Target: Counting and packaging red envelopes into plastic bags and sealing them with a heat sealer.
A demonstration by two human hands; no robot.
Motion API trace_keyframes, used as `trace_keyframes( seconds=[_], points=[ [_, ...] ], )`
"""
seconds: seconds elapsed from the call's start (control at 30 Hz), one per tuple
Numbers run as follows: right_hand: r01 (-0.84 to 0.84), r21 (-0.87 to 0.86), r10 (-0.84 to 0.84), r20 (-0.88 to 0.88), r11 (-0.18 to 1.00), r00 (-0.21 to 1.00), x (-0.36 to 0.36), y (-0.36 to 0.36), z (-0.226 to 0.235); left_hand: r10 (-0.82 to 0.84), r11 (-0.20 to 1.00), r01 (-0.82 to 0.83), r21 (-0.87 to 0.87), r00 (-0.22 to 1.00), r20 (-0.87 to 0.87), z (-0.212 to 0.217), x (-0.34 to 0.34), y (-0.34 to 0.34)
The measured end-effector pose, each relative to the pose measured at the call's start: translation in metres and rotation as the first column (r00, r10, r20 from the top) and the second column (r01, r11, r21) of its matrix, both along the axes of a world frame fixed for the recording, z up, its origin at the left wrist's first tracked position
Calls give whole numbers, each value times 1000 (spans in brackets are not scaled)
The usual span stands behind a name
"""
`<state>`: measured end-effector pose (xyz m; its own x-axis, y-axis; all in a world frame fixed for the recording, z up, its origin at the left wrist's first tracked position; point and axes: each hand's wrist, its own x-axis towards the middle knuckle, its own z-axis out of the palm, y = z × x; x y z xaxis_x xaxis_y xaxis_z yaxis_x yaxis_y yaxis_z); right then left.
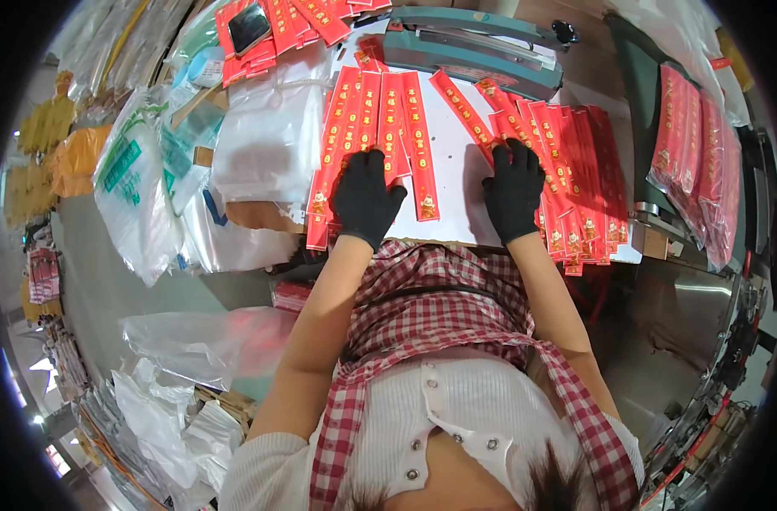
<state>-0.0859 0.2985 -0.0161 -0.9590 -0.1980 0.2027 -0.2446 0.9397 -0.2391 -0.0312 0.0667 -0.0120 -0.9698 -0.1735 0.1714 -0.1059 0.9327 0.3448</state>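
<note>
My left hand (367, 198), in a black fingerless-looking glove, rests on the lower part of a row of long red paper strips (392, 111) with gold print. Its thumb is stretched apart from the fingers, and I see no strip gripped in it. My right hand (515, 191), gloved the same way, lies at the left edge of a thick fanned pile of red strips (580, 170). Its fingers are apart on the strips, with the thumb out to the left. A single slanted red strip (461, 115) ends close to its fingertips. White tabletop shows between both hands.
A green-grey sealing machine (474, 53) stands at the back. Clear plastic bags (265, 145) are stacked at left; a phone (249, 29) lies on red strips at the back left. Bagged red strips (695, 162) rest on another machine at right.
</note>
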Motion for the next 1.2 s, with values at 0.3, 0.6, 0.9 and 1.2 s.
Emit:
trace_keyframes(
  seconds=[0.3,0.6,0.9,1.2],
  points=[
    [-476,-219,440,-193,852,877,-23,-94,-26,138,989,-105,-104,913,383,22,-45,5],
    [-564,-237,570,-49,791,820,-10,-90,-15,0,996,7,93,997,-81,-22,-25,-36],
    [-491,-234,466,-157,839,871,25,-66,0,242,844,-222,489,970,22,-11,-9,-18],
    [-715,-234,680,-223,659,699,7,-77,-19,191,966,-196,171,981,46,-24,-14,-19]
  ],
)
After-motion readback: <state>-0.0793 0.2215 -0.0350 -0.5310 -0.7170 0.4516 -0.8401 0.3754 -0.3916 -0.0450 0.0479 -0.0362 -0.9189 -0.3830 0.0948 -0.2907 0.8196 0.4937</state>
